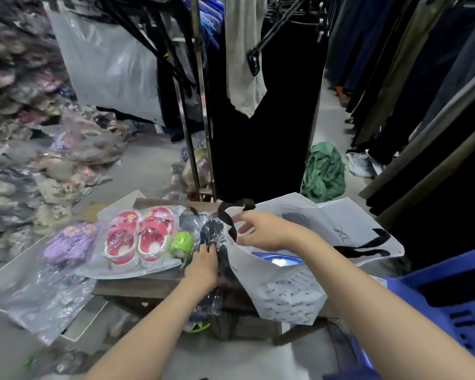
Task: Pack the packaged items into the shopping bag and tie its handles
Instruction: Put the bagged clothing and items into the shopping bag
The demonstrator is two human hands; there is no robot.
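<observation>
A white shopping bag (pixel 291 292) with black handles lies open on a small wooden table (pixel 137 289). Something blue shows inside the bag. My right hand (pixel 263 231) pinches the bag's near rim by a black handle (pixel 225 215) and holds the mouth open. My left hand (pixel 203 267) grips a dark item in clear plastic wrap (pixel 211 231) right beside the bag's opening. To the left on the table lie a packaged pair of pink sandals (pixel 140 237), a green packaged item (pixel 181 244) and a packaged purple pair (pixel 69 242).
A blue plastic crate (pixel 450 305) stands at the right. Clothes racks (pixel 198 91) with dark garments hang ahead and to the right. Piles of wrapped footwear (pixel 25 160) cover the floor at left. A green bag (pixel 324 171) lies on the floor beyond the table.
</observation>
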